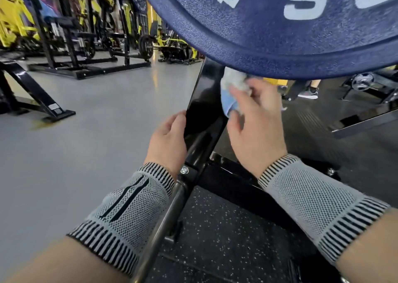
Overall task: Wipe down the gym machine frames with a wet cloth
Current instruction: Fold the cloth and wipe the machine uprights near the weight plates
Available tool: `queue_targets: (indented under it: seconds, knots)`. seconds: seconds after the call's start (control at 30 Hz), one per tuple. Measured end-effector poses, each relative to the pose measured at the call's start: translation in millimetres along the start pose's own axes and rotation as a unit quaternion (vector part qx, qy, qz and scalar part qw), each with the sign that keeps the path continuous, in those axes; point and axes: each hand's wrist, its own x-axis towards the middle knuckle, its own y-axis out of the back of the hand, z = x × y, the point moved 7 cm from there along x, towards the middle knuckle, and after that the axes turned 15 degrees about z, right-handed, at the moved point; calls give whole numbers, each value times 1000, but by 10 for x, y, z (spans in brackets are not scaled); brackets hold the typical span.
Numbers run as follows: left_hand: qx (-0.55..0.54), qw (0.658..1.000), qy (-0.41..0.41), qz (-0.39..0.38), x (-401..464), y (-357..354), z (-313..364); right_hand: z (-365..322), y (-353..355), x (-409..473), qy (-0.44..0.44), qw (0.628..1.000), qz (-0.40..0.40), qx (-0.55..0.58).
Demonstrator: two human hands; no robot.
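A glossy black machine frame post (204,102) rises from a bolted base toward a large blue weight plate (280,30) overhead. My left hand (168,140) grips the post's left edge, thumb on the front face. My right hand (256,127) holds a white and light-blue cloth (231,89) against the post's right side, just under the plate's rim. The hand is blurred and part of the cloth is hidden behind its fingers. Both wrists wear grey knitted bands.
A black angled frame foot (36,97) stands on the grey floor at left. Black and yellow machines (90,37) fill the background. Speckled rubber matting (226,235) lies below me. A person's shoes (309,93) show at right beyond another black frame bar (364,119).
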Motion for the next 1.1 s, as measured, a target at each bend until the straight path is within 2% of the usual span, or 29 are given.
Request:
queue_targets:
  seconds: [0.1, 0.17, 0.23, 0.27, 0.33, 0.4, 0.43, 0.53, 0.57, 0.67, 0.7, 0.77, 0.83, 0.9, 0.97, 1.03, 1.1]
  knots:
    - [-5, 1000, -4, 8, 43, -5, -54, 125, 25, 15, -231, 968, 41, 88]
    - [-2, 1000, 1, 13, 81, 11, -93, 207, -101, -231, -345, 935, -5, 86]
    - [8, 1000, -1, 12, 102, 15, -111, 254, -180, -395, -385, 918, -69, 72]
    - [9, 1000, 1, 12, 113, 23, -125, 291, -188, -369, -400, 910, -70, 85]
    - [9, 1000, 14, 13, 133, 50, -170, 356, -160, -187, -423, 898, -2, 119]
    - [22, 999, 24, 7, 140, 80, -232, 391, -176, -108, -425, 896, 51, 118]
    - [33, 999, 27, 5, 142, 104, -264, 385, -225, -178, -426, 898, 42, 104]
    - [44, 998, 49, -4, 115, 180, -303, 340, -365, -656, -408, 906, -90, 68]
    - [43, 997, 63, -8, 108, 194, -313, 299, -312, -720, -371, 921, -109, 47]
    - [58, 994, 88, -4, 134, 291, -403, 46, -168, -542, -220, 973, -59, 34]
    - [75, 993, 87, -3, 135, 324, -442, -78, -208, -506, -169, 982, -73, 35]
    - [95, 991, 90, -6, 125, 372, -502, -277, -449, -613, -95, 981, -167, 17]
    - [110, 988, 103, -17, 116, 407, -543, -361, -585, -842, -95, 968, -233, 20]
    - [131, 984, 119, -30, 116, 450, -586, -322, -500, -1023, -153, 964, -210, 57]
    - [177, 977, 108, -38, 144, 529, -655, -184, -343, -1327, -279, 938, -189, 77]
    - [235, 969, 61, -47, 165, 576, -683, 8, -261, -1773, -433, 877, -198, 67]
    - [274, 959, 4, -70, 120, 524, -610, 122, -310, -2103, -558, 807, -169, 90]
